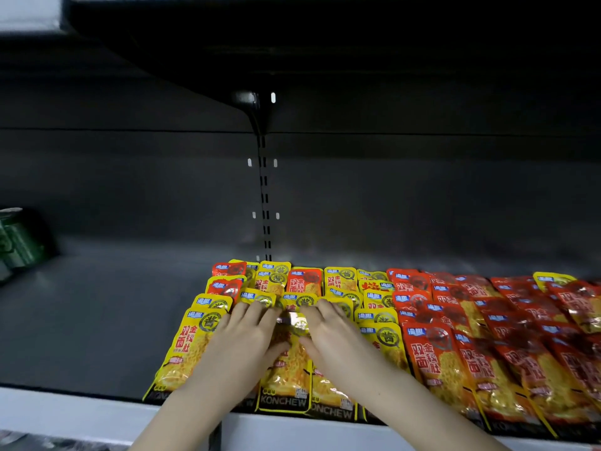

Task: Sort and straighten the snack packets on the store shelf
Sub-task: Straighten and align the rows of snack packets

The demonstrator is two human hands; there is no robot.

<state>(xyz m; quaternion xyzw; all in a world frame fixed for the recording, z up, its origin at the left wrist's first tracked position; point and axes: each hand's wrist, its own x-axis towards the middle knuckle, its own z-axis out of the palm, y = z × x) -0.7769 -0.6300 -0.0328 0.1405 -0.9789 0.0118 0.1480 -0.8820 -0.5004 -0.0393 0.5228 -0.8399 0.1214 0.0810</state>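
Observation:
Yellow snack packets [188, 346] lie in overlapping rows on the dark shelf [97, 320], with red packets [432, 356] massed to their right. A few red packets [304, 281] sit mixed among the yellow ones at the back, and one yellow packet [553, 279] lies among the red at the far right. My left hand [247, 340] and my right hand [331, 333] rest flat, fingers spread, on the middle yellow packets, either side of one yellow packet [289, 369]. Neither hand grips anything that I can see.
A green container [16, 242] stands at the far left of the shelf. The shelf's white front edge [65, 415] runs along the bottom. A slotted upright [264, 196] splits the back wall, and the shelf above overhangs.

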